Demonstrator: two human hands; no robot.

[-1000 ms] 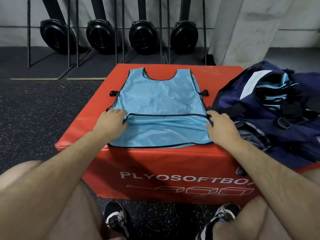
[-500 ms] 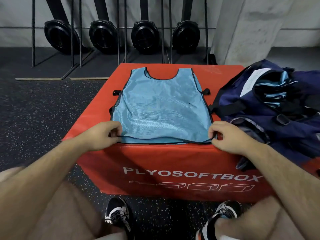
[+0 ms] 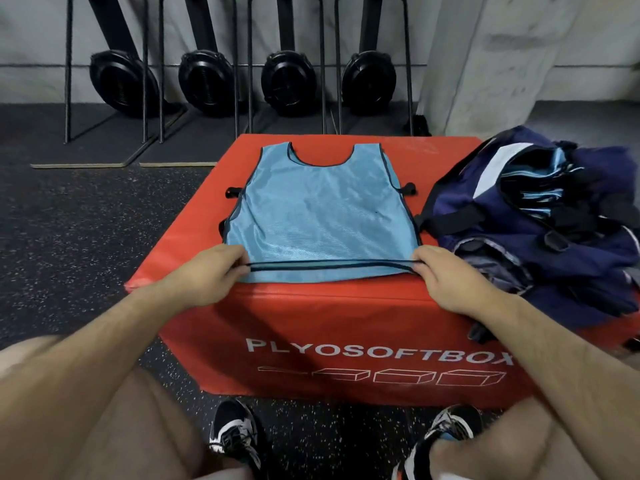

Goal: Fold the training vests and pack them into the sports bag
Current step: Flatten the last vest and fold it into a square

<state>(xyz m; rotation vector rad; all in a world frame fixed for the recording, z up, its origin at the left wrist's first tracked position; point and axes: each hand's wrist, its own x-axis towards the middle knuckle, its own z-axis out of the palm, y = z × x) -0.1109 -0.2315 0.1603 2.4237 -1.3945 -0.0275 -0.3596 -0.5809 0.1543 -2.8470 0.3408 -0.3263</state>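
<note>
Light-blue vest (image 3: 322, 216) flat, navy sports bag (image 3: 502, 223) right.
Near hem lifted taut; bag open, folded vests (image 3: 542, 197) inside.

Light-blue vest (image 3: 322, 216) flat on red box (image 3: 346, 317), hem pinched by both hands' fingers (image 3: 239, 268).

Light-blue vest (image 3: 320, 216): thin mesh cloth, faint sheen, dark binding on edges. Red plyo box (image 3: 346, 327): smooth vinyl-like cover, slight gloss, white print on near face. Navy sports bag (image 3: 519, 233), right: soft matt cloth, black webbing straps. Floor (image 3: 76, 237): rough, matt, speckled rubber. Far rack (image 3: 242, 64): black metal tubing. Wall: matt, concrete-like.
</note>
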